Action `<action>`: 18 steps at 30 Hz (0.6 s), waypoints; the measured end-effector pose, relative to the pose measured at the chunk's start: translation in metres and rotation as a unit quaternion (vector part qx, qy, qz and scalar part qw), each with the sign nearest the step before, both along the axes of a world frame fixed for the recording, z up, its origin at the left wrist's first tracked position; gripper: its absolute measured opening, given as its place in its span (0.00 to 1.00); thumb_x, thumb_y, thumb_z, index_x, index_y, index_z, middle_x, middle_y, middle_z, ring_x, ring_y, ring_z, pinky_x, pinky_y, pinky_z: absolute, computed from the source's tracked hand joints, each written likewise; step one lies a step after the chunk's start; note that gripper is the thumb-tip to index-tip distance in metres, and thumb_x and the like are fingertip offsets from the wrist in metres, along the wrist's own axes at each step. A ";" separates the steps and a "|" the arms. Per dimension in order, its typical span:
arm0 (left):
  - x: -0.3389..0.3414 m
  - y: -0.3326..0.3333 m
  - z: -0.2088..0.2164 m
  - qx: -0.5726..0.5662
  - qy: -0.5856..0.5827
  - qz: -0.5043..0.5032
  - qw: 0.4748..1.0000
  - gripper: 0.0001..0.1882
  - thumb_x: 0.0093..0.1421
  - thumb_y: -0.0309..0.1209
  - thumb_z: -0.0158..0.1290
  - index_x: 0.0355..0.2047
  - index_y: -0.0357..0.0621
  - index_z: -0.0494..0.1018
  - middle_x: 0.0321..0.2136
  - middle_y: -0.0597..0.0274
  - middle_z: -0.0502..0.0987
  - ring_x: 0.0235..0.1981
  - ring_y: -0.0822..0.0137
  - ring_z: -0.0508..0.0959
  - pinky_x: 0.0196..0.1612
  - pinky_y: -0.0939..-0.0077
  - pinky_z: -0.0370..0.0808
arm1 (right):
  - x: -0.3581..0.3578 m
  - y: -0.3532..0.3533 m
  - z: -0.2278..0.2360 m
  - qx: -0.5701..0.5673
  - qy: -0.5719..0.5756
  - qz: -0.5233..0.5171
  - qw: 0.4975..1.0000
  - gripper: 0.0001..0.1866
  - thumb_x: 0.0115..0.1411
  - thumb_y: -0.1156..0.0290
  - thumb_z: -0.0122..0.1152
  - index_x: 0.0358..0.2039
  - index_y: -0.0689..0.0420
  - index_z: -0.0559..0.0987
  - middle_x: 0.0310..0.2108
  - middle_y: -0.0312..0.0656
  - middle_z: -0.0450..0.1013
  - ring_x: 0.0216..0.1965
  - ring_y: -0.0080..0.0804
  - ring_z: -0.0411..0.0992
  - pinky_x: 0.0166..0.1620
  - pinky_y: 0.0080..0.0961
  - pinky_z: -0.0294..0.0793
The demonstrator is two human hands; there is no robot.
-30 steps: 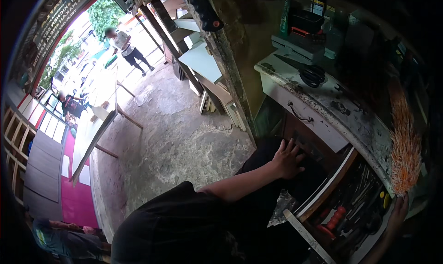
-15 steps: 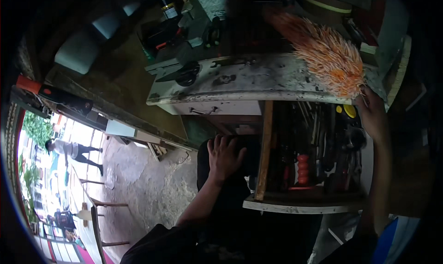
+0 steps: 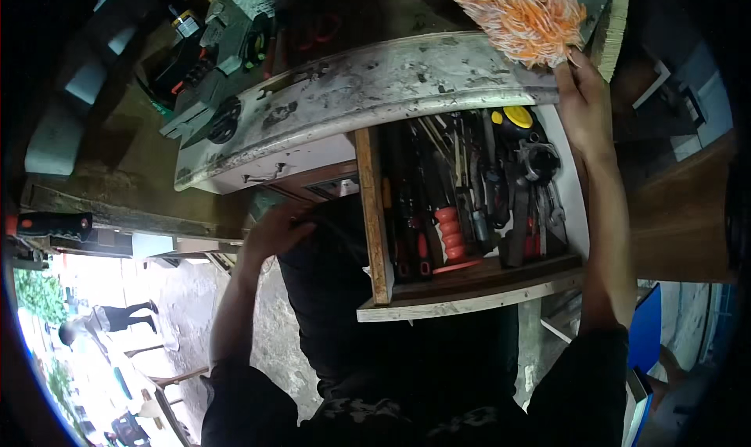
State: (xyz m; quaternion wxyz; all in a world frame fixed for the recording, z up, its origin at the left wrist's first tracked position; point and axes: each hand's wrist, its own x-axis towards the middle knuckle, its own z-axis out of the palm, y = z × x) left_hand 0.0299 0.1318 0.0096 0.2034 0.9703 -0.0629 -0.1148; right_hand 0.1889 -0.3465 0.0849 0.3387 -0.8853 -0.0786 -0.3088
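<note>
In my right hand (image 3: 583,99) is the handle end of a fluffy orange and white duster (image 3: 532,17), held above the right end of a worn white desk top (image 3: 368,83). Below it a drawer (image 3: 485,302) is pulled out, full of hand tools. A coral ribbed grip (image 3: 450,236), a yellow-and-black tape measure (image 3: 516,118), a dark round metal part (image 3: 540,161) and several wrenches (image 3: 556,206) lie inside. My left hand (image 3: 275,229) rests on my dark-clothed knee, fingers stretched and partly in shadow, holding nothing visible.
Black-handled scissors (image 3: 225,120) lie on the desk top's left part. A closed drawer with a metal handle (image 3: 264,173) sits beside the open one. An orange-and-black tool handle (image 3: 51,226) is at far left. A person (image 3: 109,320) stands outside. A blue board-like thing (image 3: 645,330) is at right.
My view has shifted, so the desk and drawer appear further left and higher. My left hand has shifted along my knee. The right hand still holds the duster over the desk's right end.
</note>
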 end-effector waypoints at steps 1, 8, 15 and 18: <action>0.003 0.003 0.013 -0.069 0.026 0.036 0.997 0.22 0.54 0.38 0.60 0.46 0.40 0.73 0.39 0.49 0.78 0.40 0.57 0.79 0.43 0.67 0.76 | -0.003 0.003 0.002 0.011 0.021 0.007 1.000 0.18 0.65 0.66 0.48 0.51 0.64 0.71 0.32 0.44 0.75 0.33 0.25 0.70 0.40 0.23 0.69; 0.013 -0.079 0.106 -0.158 -0.059 -0.014 0.986 0.19 0.53 0.33 0.62 0.43 0.40 0.74 0.31 0.54 0.79 0.30 0.62 0.80 0.35 0.69 0.76 | -0.010 0.007 0.007 0.014 0.046 0.034 0.998 0.21 0.63 0.65 0.52 0.52 0.67 0.71 0.36 0.46 0.77 0.37 0.27 0.73 0.41 0.24 0.70; 0.033 -0.190 0.079 0.007 -0.134 -0.370 0.919 0.22 0.51 0.34 0.60 0.46 0.43 0.72 0.31 0.53 0.76 0.36 0.57 0.78 0.40 0.63 0.74 | -0.010 0.019 0.005 0.058 0.086 0.072 0.992 0.19 0.63 0.65 0.51 0.49 0.66 0.72 0.37 0.50 0.77 0.39 0.35 0.75 0.42 0.28 0.71; 0.039 -0.215 0.056 0.055 -0.207 -0.413 0.885 0.23 0.49 0.32 0.60 0.47 0.45 0.72 0.33 0.54 0.76 0.39 0.58 0.77 0.40 0.62 0.74 | -0.012 0.020 0.009 0.023 0.106 0.052 0.993 0.18 0.62 0.66 0.52 0.48 0.65 0.73 0.38 0.53 0.76 0.40 0.42 0.76 0.43 0.30 0.71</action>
